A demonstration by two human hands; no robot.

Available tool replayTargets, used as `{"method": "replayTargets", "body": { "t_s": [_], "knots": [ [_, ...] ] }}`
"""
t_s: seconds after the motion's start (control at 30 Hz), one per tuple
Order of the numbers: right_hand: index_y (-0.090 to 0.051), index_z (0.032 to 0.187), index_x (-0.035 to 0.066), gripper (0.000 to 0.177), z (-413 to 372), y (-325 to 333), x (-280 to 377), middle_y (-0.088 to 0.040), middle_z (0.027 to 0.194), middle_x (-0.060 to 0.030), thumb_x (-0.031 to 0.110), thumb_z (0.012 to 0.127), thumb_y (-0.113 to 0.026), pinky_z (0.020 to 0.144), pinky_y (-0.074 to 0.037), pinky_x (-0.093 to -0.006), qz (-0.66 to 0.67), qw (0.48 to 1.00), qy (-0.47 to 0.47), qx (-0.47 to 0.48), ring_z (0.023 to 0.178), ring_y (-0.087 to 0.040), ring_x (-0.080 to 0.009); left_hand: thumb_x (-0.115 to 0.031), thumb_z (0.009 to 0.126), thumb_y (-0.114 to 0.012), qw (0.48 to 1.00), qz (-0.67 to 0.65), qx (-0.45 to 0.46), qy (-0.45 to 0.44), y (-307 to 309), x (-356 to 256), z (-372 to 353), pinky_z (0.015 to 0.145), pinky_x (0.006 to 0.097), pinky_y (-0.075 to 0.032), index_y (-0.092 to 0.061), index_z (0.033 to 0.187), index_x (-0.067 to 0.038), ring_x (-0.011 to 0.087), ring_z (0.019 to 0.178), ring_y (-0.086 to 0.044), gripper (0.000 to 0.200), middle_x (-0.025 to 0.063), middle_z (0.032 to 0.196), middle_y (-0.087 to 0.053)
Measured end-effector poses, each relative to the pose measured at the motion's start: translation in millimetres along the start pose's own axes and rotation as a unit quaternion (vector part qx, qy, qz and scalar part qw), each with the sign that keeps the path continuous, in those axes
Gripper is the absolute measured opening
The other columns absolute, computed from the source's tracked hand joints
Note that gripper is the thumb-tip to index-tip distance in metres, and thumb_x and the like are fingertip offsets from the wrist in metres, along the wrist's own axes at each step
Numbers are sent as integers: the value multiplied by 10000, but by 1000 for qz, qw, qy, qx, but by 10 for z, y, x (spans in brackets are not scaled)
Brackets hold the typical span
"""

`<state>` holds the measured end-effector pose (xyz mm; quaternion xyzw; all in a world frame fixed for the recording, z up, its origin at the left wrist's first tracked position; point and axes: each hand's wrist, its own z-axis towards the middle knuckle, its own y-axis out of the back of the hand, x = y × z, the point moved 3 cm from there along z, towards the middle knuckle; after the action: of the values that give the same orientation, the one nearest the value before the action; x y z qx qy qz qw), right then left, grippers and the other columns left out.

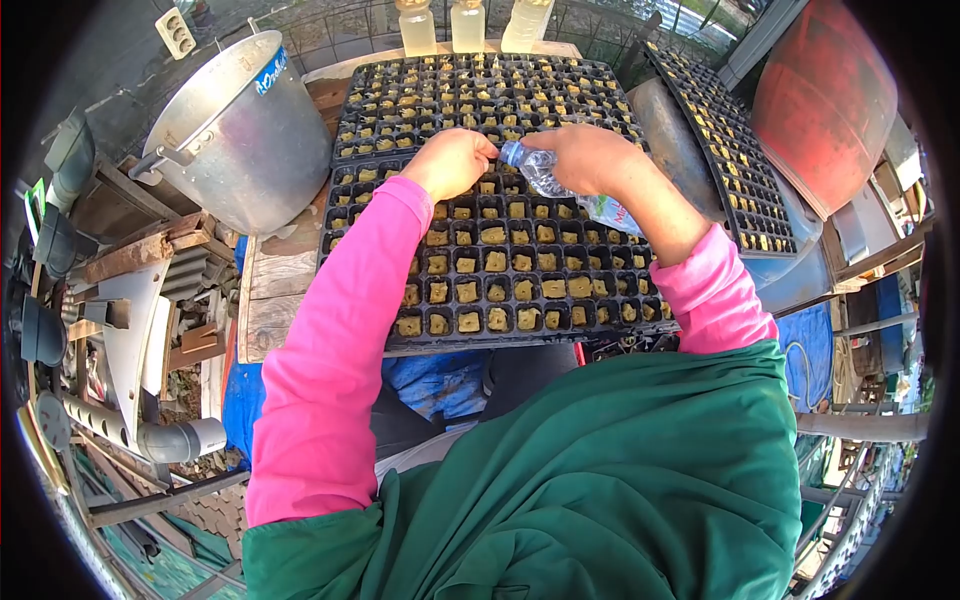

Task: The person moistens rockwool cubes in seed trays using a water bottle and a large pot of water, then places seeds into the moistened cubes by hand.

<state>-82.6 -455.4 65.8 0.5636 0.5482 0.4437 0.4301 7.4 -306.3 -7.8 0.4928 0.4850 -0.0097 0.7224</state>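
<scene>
A clear plastic bottle [541,172] with a blue cap lies tilted in my right hand [592,160], its cap pointing left. My fingers wrap round its body. My left hand [455,163] is closed in a pinch close beside the cap; whatever is between its fingertips is too small or hidden to make out. Both hands are above a black seedling tray [520,343] whose cells hold yellowish sponge-like cubes [497,319]. A second black tray [345,140] with similar cubes adjoins it at the back.
A large aluminium pot [262,140] stands at the left of the wooden table [275,300]. Several bottles of cloudy liquid [467,27] line the back edge. At right, another seedling tray [720,150] leans near a red barrel [825,105]. A grey pipe [183,440] lies lower left.
</scene>
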Motion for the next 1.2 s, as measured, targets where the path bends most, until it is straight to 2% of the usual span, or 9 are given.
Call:
{"method": "replayTargets", "body": {
  "t_s": [0.2, 0.43, 0.5, 0.63, 0.7, 1.13, 1.2],
  "knots": [
    [-560, 1340, 233, 548, 56, 11, 133, -646, 1205, -129, 47, 828, -505, 928, -496, -398, -10, 1000, 4, 2, 1095, -624, -311, -73, 888, -611, 1000, 24, 7, 8, 87, 142, -96, 860, 320, -506, -663, 1120, -8, 215, 947, -672, 247, 136, 1017, -706],
    [-544, 1356, 248, 549, 55, 85, 386, -638, 1225, -119, 60, 842, -498, 936, -493, -399, 0, 1000, 2, 17, 1110, -619, -303, -61, 888, -611, 1000, -4, -10, 10, 179, 316, -206, 869, 313, -511, -670, 1102, 6, 208, 959, -672, 231, 134, 1020, -708],
    [-547, 1352, 258, 542, 110, 40, 414, -634, 1234, -115, 69, 847, -498, 938, -491, -399, -8, 1000, 1, 16, 1114, -617, -300, -66, 862, -607, 1000, -14, -20, 6, 214, 358, -239, 870, 333, -517, -694, 1067, -12, 252, 947, -680, 229, 154, 1017, -707],
    [-557, 1342, 279, 527, 146, 39, 523, -633, 1238, -107, 88, 854, -496, 943, -489, -398, -7, 1000, 12, 19, 1118, -616, -296, -71, 863, -606, 1000, -2, -27, 3, 294, 414, -331, 866, 334, -519, -701, 1055, -21, 257, 943, -680, 220, 151, 1012, -709],
    [-559, 1339, 280, 530, 183, 7, 574, -638, 1228, -108, 87, 849, -498, 939, -491, -398, -5, 1000, 15, 12, 1108, -620, -298, -72, 879, -626, 1000, 1, -18, -3, 323, 420, -371, 841, 317, -514, -675, 1077, 4, 213, 909, -680, 218, 137, 973, -713],
    [-601, 1280, 256, 471, 300, 65, 974, -669, 1154, -107, 103, 841, -525, 901, -504, -408, -13, 997, 72, 5, 1061, -636, -313, -64, 865, -630, 998, 34, -42, 7, 578, 672, -561, 809, 322, -510, -681, 1052, 2, 219, 884, -677, 205, 133, 946, -716],
    [-600, 1281, 253, 470, 331, 67, 1034, -668, 1158, -106, 101, 841, -527, 901, -504, -409, -13, 996, 83, 9, 1064, -636, -311, -64, 864, -633, 998, 37, -46, 26, 621, 731, -592, 782, 314, -508, -681, 1054, -1, 201, 836, -668, 205, 120, 909, -715]
  ]
}}
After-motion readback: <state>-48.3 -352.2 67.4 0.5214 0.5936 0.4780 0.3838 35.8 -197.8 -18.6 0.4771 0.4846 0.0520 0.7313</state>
